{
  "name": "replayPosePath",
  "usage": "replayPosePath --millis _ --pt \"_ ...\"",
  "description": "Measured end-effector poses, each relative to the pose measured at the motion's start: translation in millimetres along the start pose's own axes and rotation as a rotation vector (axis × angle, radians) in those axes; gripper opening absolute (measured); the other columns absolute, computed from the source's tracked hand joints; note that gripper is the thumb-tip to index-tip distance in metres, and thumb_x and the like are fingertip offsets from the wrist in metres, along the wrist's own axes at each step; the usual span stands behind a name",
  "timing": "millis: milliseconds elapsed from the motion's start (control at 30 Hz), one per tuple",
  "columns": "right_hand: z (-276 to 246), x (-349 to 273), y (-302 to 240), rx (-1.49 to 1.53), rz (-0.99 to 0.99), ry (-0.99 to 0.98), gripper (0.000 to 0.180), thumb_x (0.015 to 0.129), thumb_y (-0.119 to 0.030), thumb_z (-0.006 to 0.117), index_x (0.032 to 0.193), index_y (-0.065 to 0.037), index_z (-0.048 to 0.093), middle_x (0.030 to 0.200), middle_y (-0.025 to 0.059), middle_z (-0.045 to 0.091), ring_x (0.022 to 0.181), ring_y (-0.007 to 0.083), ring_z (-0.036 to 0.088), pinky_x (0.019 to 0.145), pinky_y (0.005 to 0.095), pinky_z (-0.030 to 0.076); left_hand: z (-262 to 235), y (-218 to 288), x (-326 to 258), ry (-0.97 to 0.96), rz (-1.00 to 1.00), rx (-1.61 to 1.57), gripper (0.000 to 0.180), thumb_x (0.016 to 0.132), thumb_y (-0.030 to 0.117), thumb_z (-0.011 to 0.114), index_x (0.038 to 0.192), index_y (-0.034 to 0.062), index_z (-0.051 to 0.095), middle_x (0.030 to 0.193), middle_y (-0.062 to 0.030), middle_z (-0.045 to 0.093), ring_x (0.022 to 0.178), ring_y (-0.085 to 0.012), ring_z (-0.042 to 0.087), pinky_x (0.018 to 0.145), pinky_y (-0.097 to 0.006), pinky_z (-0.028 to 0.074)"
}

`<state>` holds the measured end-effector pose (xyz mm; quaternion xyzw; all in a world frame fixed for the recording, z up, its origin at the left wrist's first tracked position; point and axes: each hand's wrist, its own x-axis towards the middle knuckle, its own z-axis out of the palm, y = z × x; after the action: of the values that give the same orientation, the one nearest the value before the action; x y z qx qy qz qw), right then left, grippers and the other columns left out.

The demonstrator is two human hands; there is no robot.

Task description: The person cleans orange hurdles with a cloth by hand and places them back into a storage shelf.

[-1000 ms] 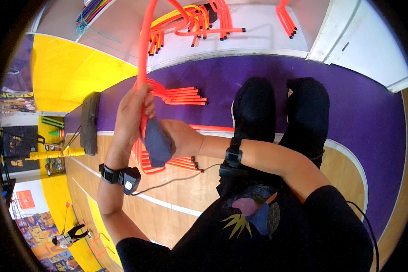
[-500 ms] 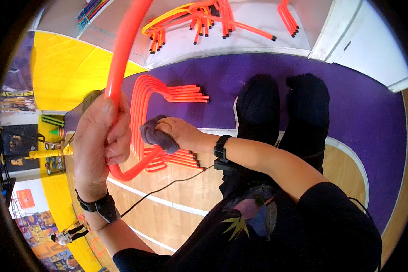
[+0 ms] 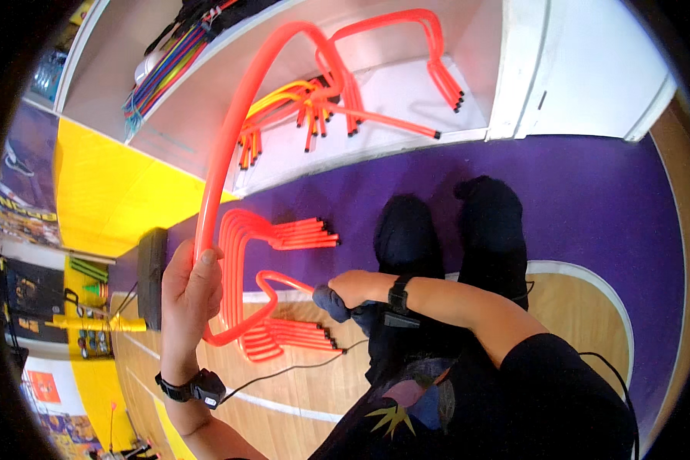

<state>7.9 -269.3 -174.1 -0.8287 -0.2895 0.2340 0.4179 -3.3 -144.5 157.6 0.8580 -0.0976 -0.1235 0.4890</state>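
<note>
My left hand (image 3: 190, 284) is closed around the long bar of an orange-red agility hurdle (image 3: 221, 157), raised in front of me. One bent end of the hurdle rises toward the shelf; the other curves down toward my right hand (image 3: 350, 288). That hand grips a dark grey cloth (image 3: 330, 303), which is wrapped over the tip of the hurdle's leg and hides it. Below and behind the held hurdle, a nested stack of similar orange hurdles (image 3: 234, 264) lies on the floor, its black-capped legs pointing right.
A white shelf unit (image 3: 406, 96) at the back holds more orange and yellow hurdles (image 3: 280, 98) and colourful cords (image 3: 169, 67). Yellow wall padding (image 3: 123, 184) runs along the left. A dark block (image 3: 152, 276) stands beside my left hand. A thin black cable (image 3: 284, 371) crosses the wood floor.
My right hand has slid the cloth along the hurdle's leg, away from the bend, to its tip. The view has shifted, showing more shelf and the hurdle's upper bend.
</note>
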Motion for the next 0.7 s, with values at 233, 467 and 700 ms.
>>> replayPosePath --millis 233,467,700 --pt "-104.0 -64.3 21.1 0.403 0.01 0.345 0.064 0.065 -0.02 0.079 0.119 0.002 0.052 0.112 0.0163 0.063 0.102 0.0232 0.06 0.09 0.0356 0.046 17.9 -16.8 89.9 -0.142 0.089 0.083 0.015 0.096 0.022 0.052 0.094 0.0072 0.054 0.059 0.0083 0.038 0.046 -0.0002 0.033 0.039 -0.018 0.025" --pt "-191.2 -137.7 59.5 0.846 0.125 0.656 0.049 0.066 -0.015 0.076 0.112 -0.002 0.062 0.108 0.0093 0.064 0.098 0.0187 0.058 0.089 0.0326 0.044 73.4 -21.8 205.3 -0.198 0.402 0.466 0.024 0.093 0.024 0.055 0.098 0.0007 0.056 0.067 -0.0014 0.049 0.059 -0.0105 0.047 0.054 -0.027 0.038" --pt "-218.3 -129.7 112.9 0.952 0.26 0.887 0.039 0.065 -0.013 0.073 0.101 -0.001 0.064 0.094 0.0089 0.066 0.086 0.0194 0.061 0.078 0.0337 0.048 153.9 -6.6 312.6 -0.364 0.533 0.713 0.037 0.093 0.028 0.055 0.114 -0.0022 0.053 0.089 -0.0177 0.06 0.086 -0.0263 0.059 0.076 -0.037 0.046"
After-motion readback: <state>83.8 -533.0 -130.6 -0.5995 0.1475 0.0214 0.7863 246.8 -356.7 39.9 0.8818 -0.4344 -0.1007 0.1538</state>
